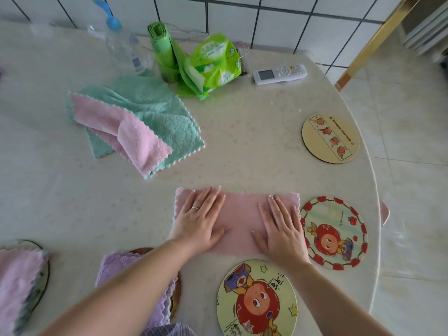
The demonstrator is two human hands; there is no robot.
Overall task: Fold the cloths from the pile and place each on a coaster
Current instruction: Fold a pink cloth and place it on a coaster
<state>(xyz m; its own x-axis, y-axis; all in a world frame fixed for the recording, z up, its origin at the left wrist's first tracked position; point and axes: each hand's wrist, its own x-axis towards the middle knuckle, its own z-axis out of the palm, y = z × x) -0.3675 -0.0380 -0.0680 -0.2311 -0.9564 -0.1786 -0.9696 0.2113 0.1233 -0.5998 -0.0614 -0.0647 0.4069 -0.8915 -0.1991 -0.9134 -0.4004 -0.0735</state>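
Pink fleecy cloth, folded into a wide rectangle with scalloped edges, flat on the table near the right rim. Left hand pressed flat on its left half, fingers straight and slightly spread, a ring on one finger; right hand flat on its right half, fingers straight too, nothing gripped by either. Both grips apart, palms down on the pile of the fabric.

Just right of the cloth, touching or nearly so, a round coaster with a red checked rim; just near of it, another round coaster with a cartoon face; farther right and away, a pale round coaster with a strip of figures, bare table between. Far left, a loose pile: a pink cloth draped over a mint green cloth, both plush with zigzag edges. Near left, a folded lilac cloth on a dark coaster, and another folded pink cloth at the left frame edge on a coaster.

Along the far edge, a clear bottle with a blue cap, a green bag roll, a green tissue pack, a white remote. Tiled wall beyond; curved table edge on the right.
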